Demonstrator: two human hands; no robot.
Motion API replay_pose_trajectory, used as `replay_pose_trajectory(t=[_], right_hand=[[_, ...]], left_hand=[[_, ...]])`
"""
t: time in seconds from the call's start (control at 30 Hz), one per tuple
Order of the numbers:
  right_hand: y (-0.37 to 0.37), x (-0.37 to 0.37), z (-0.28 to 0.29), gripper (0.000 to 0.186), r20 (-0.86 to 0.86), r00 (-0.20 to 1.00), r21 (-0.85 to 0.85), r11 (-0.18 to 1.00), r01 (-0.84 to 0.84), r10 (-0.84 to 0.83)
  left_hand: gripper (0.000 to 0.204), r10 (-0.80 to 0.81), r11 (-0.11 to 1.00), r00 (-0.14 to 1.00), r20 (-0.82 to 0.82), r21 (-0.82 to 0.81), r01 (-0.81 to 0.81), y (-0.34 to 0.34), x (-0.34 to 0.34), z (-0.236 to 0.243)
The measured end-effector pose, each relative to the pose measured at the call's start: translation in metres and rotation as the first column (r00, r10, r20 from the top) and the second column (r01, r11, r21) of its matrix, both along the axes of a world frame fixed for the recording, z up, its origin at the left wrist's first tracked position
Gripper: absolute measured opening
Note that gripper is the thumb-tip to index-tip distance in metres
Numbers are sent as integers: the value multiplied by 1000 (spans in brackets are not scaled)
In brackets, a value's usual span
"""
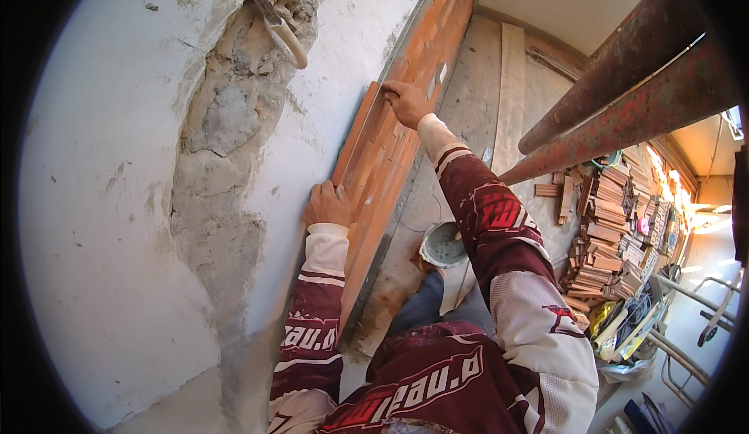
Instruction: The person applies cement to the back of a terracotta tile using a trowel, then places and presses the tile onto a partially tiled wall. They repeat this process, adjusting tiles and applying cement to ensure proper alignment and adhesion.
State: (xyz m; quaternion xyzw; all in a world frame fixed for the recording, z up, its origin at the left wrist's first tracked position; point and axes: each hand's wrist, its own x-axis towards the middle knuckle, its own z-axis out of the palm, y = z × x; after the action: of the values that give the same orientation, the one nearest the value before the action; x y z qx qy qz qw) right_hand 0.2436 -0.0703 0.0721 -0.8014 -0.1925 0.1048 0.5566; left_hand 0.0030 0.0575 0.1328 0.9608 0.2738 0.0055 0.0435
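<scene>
A long terracotta tile strip (356, 130) lies along the top row of orange-brown strips (374, 200) on the white wall (117, 161). My left hand (328, 206) grips its near end, fingers curled on the tile. Higher up and farther along, my right hand (406, 103) pinches the other end between thumb and fingers. Beside these strips, a rough band of exposed grey mortar (222, 122) runs through the plaster.
A bucket of grey mix (441, 243) stands on the floor by my legs. Two rusty poles (616, 130) slant across the right. Tile stacks (605, 239), tools and metal frames (686, 356) lie beyond them. A cable conduit (285, 40) sticks out of the wall above.
</scene>
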Motion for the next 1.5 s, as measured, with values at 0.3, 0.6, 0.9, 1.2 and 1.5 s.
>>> replay_pose_trajectory(t=[0.3, 0.6, 0.9, 1.2, 1.5], right_hand=[[-51, -98, -81, 27, -164, 982, 86, 991, 106, -91], [-229, -297, -177, 33, -418, 908, -328, 935, -135, -16], [-357, -337, -225, 43, -593, 791, -591, 749, -300, -151], [-237, -220, -191, 38, -250, 968, -372, 922, -106, 11], [-45, -49, -37, 32, -31, 999, 205, 978, 31, -26]], left_hand=[[22, -15, 992, 997, 69, 124, 6, -2, -19, -6], [22, -96, 977, 981, 169, 205, 61, -6, -16, -3], [22, -93, 983, 987, 131, 171, 70, 1, -18, -17], [31, -62, 993, 997, 44, 106, 57, -10, -6, 5], [29, -102, 985, 975, 196, 155, 72, -10, -12, -9]])
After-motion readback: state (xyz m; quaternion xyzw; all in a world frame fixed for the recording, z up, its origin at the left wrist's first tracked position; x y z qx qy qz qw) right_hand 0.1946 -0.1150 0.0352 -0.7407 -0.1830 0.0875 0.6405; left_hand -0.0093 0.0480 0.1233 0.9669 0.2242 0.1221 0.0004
